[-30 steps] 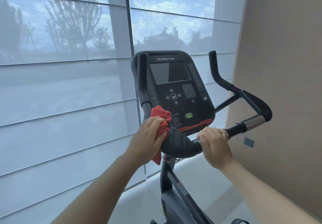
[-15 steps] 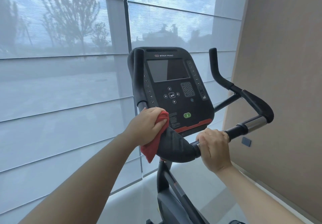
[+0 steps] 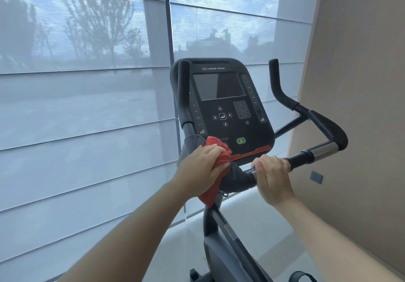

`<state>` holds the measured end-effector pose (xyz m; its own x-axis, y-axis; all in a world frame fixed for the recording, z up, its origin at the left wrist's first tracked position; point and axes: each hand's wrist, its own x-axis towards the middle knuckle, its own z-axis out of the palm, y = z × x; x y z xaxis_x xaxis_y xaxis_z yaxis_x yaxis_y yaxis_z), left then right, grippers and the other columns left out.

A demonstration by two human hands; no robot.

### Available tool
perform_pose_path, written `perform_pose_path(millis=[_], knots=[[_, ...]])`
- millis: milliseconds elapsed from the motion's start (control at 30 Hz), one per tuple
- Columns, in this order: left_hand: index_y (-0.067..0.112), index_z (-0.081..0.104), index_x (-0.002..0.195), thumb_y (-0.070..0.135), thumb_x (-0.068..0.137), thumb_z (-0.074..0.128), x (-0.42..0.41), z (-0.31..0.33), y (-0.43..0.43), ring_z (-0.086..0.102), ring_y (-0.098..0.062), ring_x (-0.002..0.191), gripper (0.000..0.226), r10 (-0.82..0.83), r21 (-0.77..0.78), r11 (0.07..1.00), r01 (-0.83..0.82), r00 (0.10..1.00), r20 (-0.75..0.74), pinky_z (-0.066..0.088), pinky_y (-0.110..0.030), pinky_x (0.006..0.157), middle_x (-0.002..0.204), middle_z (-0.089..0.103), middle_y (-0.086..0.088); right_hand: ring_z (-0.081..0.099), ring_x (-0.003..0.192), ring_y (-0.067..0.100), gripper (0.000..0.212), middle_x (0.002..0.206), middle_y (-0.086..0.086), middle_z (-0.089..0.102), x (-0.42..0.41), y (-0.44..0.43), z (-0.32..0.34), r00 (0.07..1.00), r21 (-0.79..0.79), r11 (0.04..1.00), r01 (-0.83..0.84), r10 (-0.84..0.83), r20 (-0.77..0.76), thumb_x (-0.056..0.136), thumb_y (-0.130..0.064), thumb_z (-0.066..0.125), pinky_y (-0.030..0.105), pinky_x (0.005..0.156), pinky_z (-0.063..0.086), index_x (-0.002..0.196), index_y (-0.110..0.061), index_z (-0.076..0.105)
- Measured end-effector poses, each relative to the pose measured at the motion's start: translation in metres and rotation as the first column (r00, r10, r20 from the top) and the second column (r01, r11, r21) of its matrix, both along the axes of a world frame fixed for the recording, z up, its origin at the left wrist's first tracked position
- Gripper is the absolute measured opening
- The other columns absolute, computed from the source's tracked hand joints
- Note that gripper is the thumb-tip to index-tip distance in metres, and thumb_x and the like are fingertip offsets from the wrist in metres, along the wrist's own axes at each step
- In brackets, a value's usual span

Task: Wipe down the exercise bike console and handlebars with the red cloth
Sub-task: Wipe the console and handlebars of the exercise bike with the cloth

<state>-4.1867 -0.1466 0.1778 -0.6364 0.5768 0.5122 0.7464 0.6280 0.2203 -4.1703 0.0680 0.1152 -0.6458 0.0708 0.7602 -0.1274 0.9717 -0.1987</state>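
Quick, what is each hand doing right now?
Left hand: holds the red cloth against the handlebars.
Right hand: grips the handlebars.

red cloth (image 3: 221,155) partly under left hand (image 3: 202,164)

Backlit daylight interior.
Soft, cool daylight filters through the translucent grey roller blinds (image 3: 87,106); shadows are faint. The glossy dark console screen (image 3: 218,85) carries a pale reflection, the chrome handlebar sleeve (image 3: 324,150) a highlight. Blind lines bow toward the edges.
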Motion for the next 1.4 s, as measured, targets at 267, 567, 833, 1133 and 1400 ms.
perform_pose_path(millis=[267, 567, 833, 1133, 1400], knots=[[0.03, 0.053, 0.117, 0.046, 0.095, 0.038, -0.021, 0.017, 0.004, 0.05, -0.012, 0.115, 0.031, 0.077, -0.092, 0.993, -0.079, 0.997, -0.022, 0.039, -0.034, 0.099, 0.125, 0.056, 0.015, 0.038, 0.064, 0.017, 0.042, 0.065, -0.003, 0.045, 0.0, 0.003, 0.002, 1.0, 0.012, 1.0, -0.017, 0.016, 0.024, 0.094, -0.026, 0.02, 0.032, 0.076, 0.027, 0.067, -0.014, 0.049], [0.026, 0.058, 0.108, 0.047, 0.09, 0.045, -0.033, 0.023, 0.011, 0.053, -0.016, 0.107, 0.031, 0.047, -0.14, 0.989, -0.045, 0.999, 0.014, 0.043, -0.035, 0.093, 0.11, 0.063, 0.008, 0.039, 0.063, 0.018, 0.05, 0.062, -0.004, 0.043, -0.001, 0.003, 0.005, 0.999, -0.03, 0.999, -0.043, 0.043, 0.007, 0.095, -0.032, 0.013, 0.031, 0.074, 0.027, 0.062, -0.014, 0.046], [0.023, 0.056, 0.107, 0.042, 0.092, 0.044, -0.014, 0.013, 0.024, 0.053, -0.014, 0.105, 0.027, -0.058, -0.134, 0.989, 0.055, 0.998, -0.017, 0.044, -0.032, 0.089, 0.107, 0.062, 0.007, 0.045, 0.071, 0.011, 0.055, 0.071, -0.005, 0.054, 0.004, 0.012, 0.012, 0.975, -0.062, 0.983, -0.174, 0.181, 0.129, 0.093, -0.039, 0.009, 0.033, 0.081, 0.032, 0.071, -0.018, 0.056], [0.029, 0.052, 0.116, 0.049, 0.094, 0.036, -0.01, 0.014, 0.023, 0.052, -0.012, 0.107, 0.033, -0.115, -0.216, 0.97, 0.115, 0.993, 0.01, 0.048, -0.036, 0.086, 0.114, 0.059, 0.011, 0.05, 0.08, 0.018, 0.053, 0.073, -0.002, 0.059, -0.003, 0.046, 0.019, 0.968, -0.23, 0.966, -0.116, 0.161, 0.191, 0.092, -0.042, 0.014, 0.034, 0.087, 0.034, 0.073, -0.02, 0.057], [0.017, 0.053, 0.115, 0.035, 0.093, 0.046, -0.039, 0.031, -0.001, 0.053, -0.023, 0.108, 0.029, 0.096, -0.149, 0.984, -0.102, 0.994, -0.052, 0.044, -0.04, 0.09, 0.117, 0.059, -0.001, 0.046, 0.07, 0.014, 0.048, 0.063, -0.009, 0.052, -0.006, 0.045, 0.014, 0.981, -0.211, 0.969, -0.131, 0.158, 0.113, 0.094, -0.037, 0.016, 0.029, 0.079, 0.031, 0.069, -0.018, 0.054]])
